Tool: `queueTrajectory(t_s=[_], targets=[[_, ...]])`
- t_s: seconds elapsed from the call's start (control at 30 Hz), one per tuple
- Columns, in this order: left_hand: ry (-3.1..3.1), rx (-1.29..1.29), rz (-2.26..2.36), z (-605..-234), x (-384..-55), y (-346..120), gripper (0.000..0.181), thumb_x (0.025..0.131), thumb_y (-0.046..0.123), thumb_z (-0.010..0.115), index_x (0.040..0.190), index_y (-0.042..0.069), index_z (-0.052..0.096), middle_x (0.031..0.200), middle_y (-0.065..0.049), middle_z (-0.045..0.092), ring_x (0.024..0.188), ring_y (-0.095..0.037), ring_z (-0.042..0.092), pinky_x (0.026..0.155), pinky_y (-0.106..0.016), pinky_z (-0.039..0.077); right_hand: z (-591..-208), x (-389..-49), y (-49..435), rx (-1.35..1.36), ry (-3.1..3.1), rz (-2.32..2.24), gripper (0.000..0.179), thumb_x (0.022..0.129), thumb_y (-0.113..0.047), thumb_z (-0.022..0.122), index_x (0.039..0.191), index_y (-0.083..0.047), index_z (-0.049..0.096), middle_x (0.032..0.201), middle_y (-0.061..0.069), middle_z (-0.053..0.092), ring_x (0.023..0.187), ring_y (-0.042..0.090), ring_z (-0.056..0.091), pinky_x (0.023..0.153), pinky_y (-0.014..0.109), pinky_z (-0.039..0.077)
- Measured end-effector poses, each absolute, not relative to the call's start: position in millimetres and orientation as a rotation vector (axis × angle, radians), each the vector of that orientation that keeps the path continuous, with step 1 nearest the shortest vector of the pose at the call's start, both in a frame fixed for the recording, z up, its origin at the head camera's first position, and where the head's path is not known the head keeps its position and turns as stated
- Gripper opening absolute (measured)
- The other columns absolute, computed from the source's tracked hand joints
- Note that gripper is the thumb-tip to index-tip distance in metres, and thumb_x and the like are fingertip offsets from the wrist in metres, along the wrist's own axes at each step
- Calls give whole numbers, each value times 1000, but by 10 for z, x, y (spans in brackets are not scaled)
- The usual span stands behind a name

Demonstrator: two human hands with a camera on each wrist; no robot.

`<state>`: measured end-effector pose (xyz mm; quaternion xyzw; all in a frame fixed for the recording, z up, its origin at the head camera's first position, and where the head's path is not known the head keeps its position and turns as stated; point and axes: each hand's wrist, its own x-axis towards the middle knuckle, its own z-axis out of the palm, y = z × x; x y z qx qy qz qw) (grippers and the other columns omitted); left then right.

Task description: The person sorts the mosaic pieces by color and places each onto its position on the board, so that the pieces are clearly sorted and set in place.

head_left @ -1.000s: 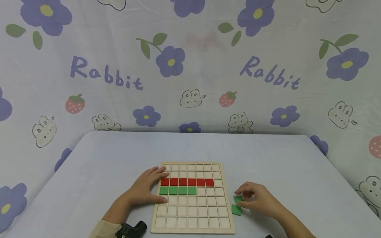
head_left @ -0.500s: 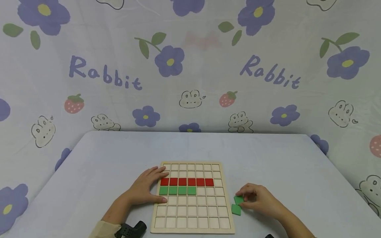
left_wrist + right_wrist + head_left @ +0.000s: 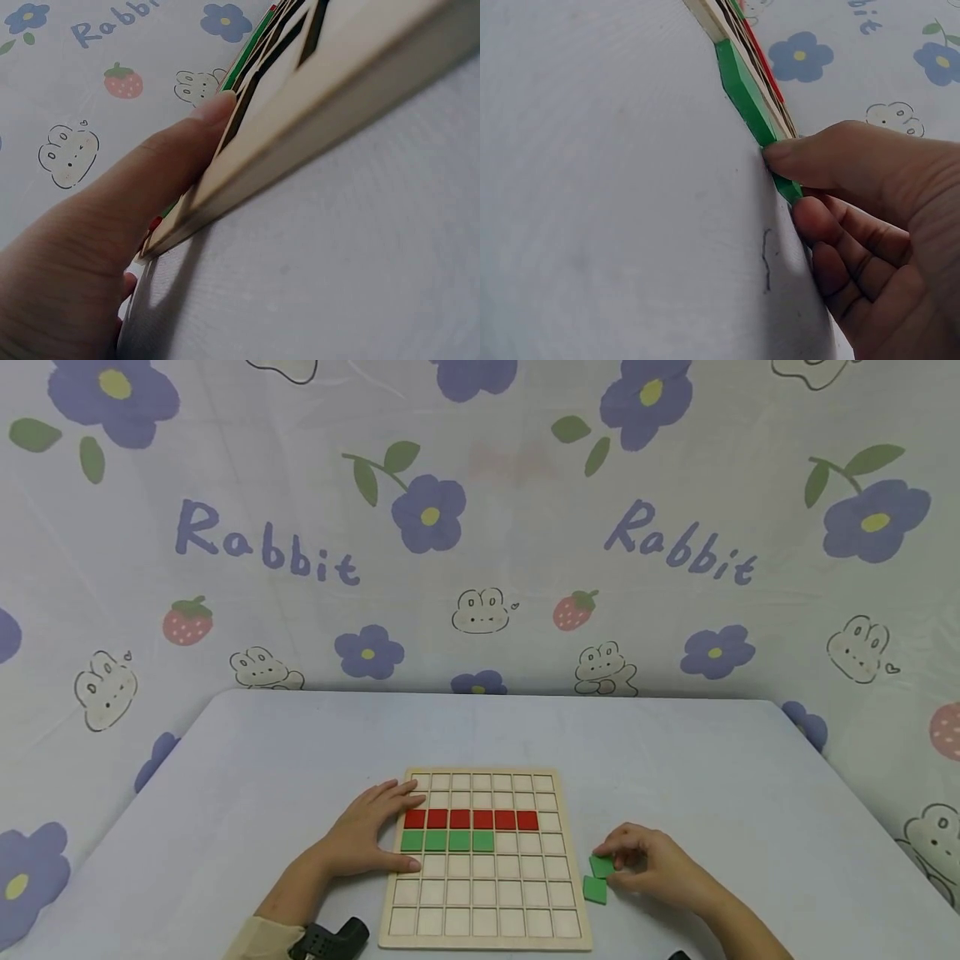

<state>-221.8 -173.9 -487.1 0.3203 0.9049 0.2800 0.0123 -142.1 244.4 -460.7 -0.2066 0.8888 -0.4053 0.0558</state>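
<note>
A wooden grid board (image 3: 487,942) lies on the table, with a row of several red tiles (image 3: 472,819) and, nearer me, a row of several green tiles (image 3: 447,841) in its cells. My left hand (image 3: 367,831) rests on the board's left edge, fingers extended and thumb (image 3: 180,146) lying over the rim. Right of the board, my right hand (image 3: 652,864) pinches a loose green tile (image 3: 602,867) between thumb and fingers. A second loose green tile (image 3: 595,890) lies just in front of it, close to the board's right edge.
The white table (image 3: 300,743) runs back to a fabric backdrop (image 3: 525,543) printed with flowers, strawberries and rabbits. A black wrist device (image 3: 330,941) sits on my left forearm near the sleeve. A dark mark (image 3: 766,260) shows on the table in the right wrist view.
My right hand and the green tile at its fingertips have shifted very slightly right and towards me. The left hand and the board have stayed put.
</note>
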Motion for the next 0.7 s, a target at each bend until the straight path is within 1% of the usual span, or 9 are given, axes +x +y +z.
queueTrajectory(t_s=[0.27, 0.5, 0.7], targets=[[2821, 998, 869, -4876, -2210, -1744, 88, 64, 62, 73, 138, 23, 45, 151, -1, 34, 141, -32, 23, 112, -58, 20, -4643, -1388, 2438, -655, 2695, -1255, 29, 76, -23, 76, 100, -8, 70, 92, 0, 60, 77, 3, 51, 67, 18, 45], [2823, 1011, 862, -4891, -2206, -1751, 88, 64, 62, 73, 138, 23, 46, 150, -1, 34, 141, -32, 24, 111, -58, 20, -4664, -1357, 2425, -682, 2718, -1263, 26, 76, -22, 76, 97, -8, 70, 88, 0, 60, 75, 4, 51, 64, 18, 45], [2825, 1023, 866, -4874, -2200, -1758, 87, 65, 61, 73, 138, 23, 46, 150, -2, 35, 140, -33, 24, 112, -58, 20, -4644, -1354, 2411, -643, 2716, -1249, 24, 74, -20, 77, 95, -8, 71, 88, -1, 60, 72, 3, 51, 63, 18, 46]])
